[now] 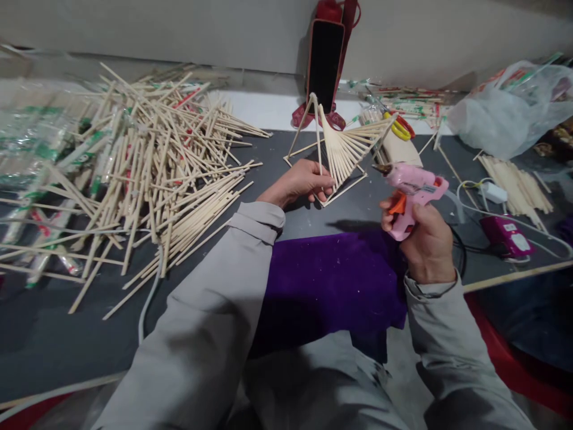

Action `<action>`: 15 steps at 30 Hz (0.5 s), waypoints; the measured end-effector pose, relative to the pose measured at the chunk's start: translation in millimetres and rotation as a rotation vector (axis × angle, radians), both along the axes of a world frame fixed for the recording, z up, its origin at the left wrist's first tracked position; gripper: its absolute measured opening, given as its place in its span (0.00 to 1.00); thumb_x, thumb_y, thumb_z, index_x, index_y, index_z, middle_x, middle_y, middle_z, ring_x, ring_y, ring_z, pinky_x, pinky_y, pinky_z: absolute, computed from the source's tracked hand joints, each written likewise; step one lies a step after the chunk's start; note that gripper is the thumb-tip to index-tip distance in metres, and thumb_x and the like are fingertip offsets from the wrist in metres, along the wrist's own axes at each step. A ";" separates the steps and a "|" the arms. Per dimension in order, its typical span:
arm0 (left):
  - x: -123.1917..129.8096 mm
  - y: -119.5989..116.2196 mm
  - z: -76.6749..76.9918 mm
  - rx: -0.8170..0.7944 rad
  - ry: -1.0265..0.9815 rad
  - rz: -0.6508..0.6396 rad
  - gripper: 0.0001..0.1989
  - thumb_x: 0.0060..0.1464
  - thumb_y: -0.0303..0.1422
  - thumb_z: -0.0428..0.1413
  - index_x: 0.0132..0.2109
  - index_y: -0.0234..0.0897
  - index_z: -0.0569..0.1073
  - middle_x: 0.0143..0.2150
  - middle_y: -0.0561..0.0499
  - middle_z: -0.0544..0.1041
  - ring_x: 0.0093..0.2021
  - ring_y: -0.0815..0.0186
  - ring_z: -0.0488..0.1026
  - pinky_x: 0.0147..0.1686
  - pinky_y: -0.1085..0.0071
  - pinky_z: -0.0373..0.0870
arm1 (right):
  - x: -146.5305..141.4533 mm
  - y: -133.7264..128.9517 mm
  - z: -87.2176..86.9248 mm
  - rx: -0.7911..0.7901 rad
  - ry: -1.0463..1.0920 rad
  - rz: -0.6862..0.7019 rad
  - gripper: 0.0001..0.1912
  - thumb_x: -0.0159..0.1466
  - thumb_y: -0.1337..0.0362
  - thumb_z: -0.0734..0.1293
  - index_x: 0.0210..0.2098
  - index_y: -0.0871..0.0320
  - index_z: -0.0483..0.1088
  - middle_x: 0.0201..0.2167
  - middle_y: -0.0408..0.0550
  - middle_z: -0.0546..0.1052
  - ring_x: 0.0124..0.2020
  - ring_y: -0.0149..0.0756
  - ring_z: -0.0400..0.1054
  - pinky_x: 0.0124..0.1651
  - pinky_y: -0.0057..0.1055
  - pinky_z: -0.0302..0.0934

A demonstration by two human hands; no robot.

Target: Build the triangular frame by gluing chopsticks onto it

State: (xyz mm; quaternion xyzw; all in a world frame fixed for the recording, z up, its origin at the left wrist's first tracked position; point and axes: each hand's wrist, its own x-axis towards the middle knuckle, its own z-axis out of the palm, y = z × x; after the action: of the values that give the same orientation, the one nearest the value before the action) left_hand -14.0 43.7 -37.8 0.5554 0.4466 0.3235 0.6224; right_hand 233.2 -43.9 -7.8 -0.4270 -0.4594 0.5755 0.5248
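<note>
A frame of wooden sticks (342, 146) stands on the dark table, with many sticks fanned out along its right side. My left hand (307, 182) is closed on the frame's lower front corner, thumb and fingers pinched around a stick. My right hand (418, 233) is wrapped round the handle of a pink glue gun (414, 182), whose orange trigger faces left. The gun's nozzle points left and sits to the right of the frame, apart from it. Purple cloth (335, 286) lies below both hands, over the table's front edge.
A big pile of loose sticks (152, 161) and wrapped chopsticks (40, 143) covers the left. Behind the frame a phone (324, 65) stands upright. Yellow-handled scissors (400, 128), a plastic bag (514, 110), flat sticks (514, 188), a purple adapter (505, 236) and cables lie right.
</note>
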 end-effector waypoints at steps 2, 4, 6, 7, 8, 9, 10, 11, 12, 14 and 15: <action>-0.4 0.1 -0.7 0.003 0.011 -0.003 0.05 0.55 0.29 0.59 0.33 0.30 0.73 0.30 0.45 0.79 0.23 0.72 0.75 0.18 0.77 0.60 | -0.7 -2.9 -1.3 0.034 -0.112 -0.004 0.12 0.54 0.57 0.71 0.37 0.53 0.78 0.38 0.49 0.81 0.28 0.34 0.72 0.27 0.30 0.64; -0.7 0.5 -1.2 0.002 0.024 -0.001 0.05 0.55 0.29 0.59 0.33 0.30 0.74 0.30 0.45 0.79 0.23 0.71 0.75 0.19 0.76 0.60 | 0.2 -6.1 -4.3 0.066 -0.226 -0.008 0.08 0.55 0.60 0.72 0.33 0.54 0.79 0.38 0.50 0.81 0.27 0.34 0.72 0.27 0.31 0.65; -0.8 1.0 -1.4 0.002 0.022 0.001 0.06 0.55 0.28 0.59 0.32 0.29 0.74 0.30 0.43 0.79 0.23 0.71 0.75 0.19 0.76 0.60 | 2.6 -8.7 -8.4 0.114 -0.341 -0.008 0.05 0.56 0.60 0.71 0.28 0.55 0.78 0.35 0.50 0.82 0.26 0.35 0.72 0.27 0.31 0.65; -0.7 1.3 -1.4 0.003 0.016 -0.001 0.06 0.55 0.28 0.59 0.32 0.29 0.75 0.31 0.42 0.79 0.23 0.70 0.75 0.19 0.75 0.60 | 4.0 -9.9 -10.4 0.146 -0.405 -0.014 0.06 0.57 0.60 0.71 0.26 0.55 0.78 0.34 0.49 0.82 0.27 0.35 0.72 0.26 0.30 0.64; -0.6 1.4 -1.1 0.004 0.006 -0.004 0.06 0.55 0.28 0.59 0.32 0.28 0.75 0.31 0.42 0.79 0.23 0.70 0.75 0.19 0.74 0.61 | 5.6 -11.0 -12.3 0.182 -0.473 -0.026 0.08 0.58 0.60 0.71 0.25 0.55 0.77 0.33 0.48 0.82 0.27 0.35 0.72 0.26 0.30 0.63; -0.4 1.5 -0.6 0.005 -0.005 -0.010 0.05 0.55 0.27 0.59 0.32 0.28 0.75 0.30 0.42 0.79 0.23 0.69 0.75 0.20 0.74 0.61 | 7.0 -12.1 -13.9 0.212 -0.547 -0.036 0.09 0.59 0.59 0.71 0.24 0.55 0.77 0.34 0.48 0.82 0.27 0.35 0.71 0.26 0.30 0.63; -0.1 1.5 0.1 0.005 -0.012 -0.013 0.05 0.55 0.27 0.59 0.32 0.28 0.75 0.30 0.42 0.78 0.23 0.69 0.75 0.20 0.74 0.61 | 8.1 -13.1 -15.2 0.237 -0.620 -0.048 0.09 0.59 0.58 0.70 0.25 0.54 0.77 0.34 0.47 0.82 0.28 0.35 0.71 0.27 0.31 0.63; 0.2 1.3 0.9 0.005 -0.012 -0.013 0.05 0.55 0.26 0.58 0.32 0.28 0.75 0.30 0.42 0.78 0.23 0.69 0.75 0.20 0.74 0.61 | 9.0 -14.2 -16.2 0.256 -0.686 -0.062 0.09 0.60 0.57 0.70 0.27 0.53 0.78 0.34 0.47 0.82 0.29 0.36 0.71 0.28 0.32 0.63; 0.6 1.2 1.7 0.004 -0.009 -0.013 0.05 0.55 0.26 0.58 0.32 0.28 0.74 0.30 0.42 0.78 0.23 0.70 0.75 0.20 0.74 0.60 | 9.5 -15.1 -16.9 0.271 -0.740 -0.074 0.08 0.60 0.57 0.70 0.29 0.53 0.79 0.34 0.46 0.82 0.29 0.36 0.71 0.29 0.33 0.64; 1.2 1.0 2.9 0.003 -0.001 -0.008 0.04 0.54 0.25 0.58 0.32 0.27 0.74 0.30 0.43 0.77 0.22 0.70 0.74 0.20 0.74 0.60 | 9.2 -16.7 -17.5 0.294 -0.824 -0.078 0.08 0.61 0.57 0.69 0.32 0.52 0.79 0.33 0.46 0.81 0.30 0.38 0.71 0.32 0.35 0.65; 1.3 1.1 3.0 0.002 -0.002 -0.006 0.04 0.54 0.24 0.58 0.32 0.27 0.74 0.30 0.43 0.77 0.22 0.70 0.74 0.21 0.74 0.60 | 8.6 -17.2 -17.6 0.305 -0.853 -0.075 0.09 0.61 0.57 0.68 0.34 0.52 0.80 0.33 0.46 0.81 0.30 0.38 0.72 0.33 0.36 0.65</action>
State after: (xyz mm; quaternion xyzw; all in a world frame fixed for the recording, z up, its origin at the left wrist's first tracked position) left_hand -12.7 44.8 -34.8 0.5570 0.4442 0.3225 0.6233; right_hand 241.8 -61.1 -25.4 -0.5599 -0.6983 0.2545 0.3661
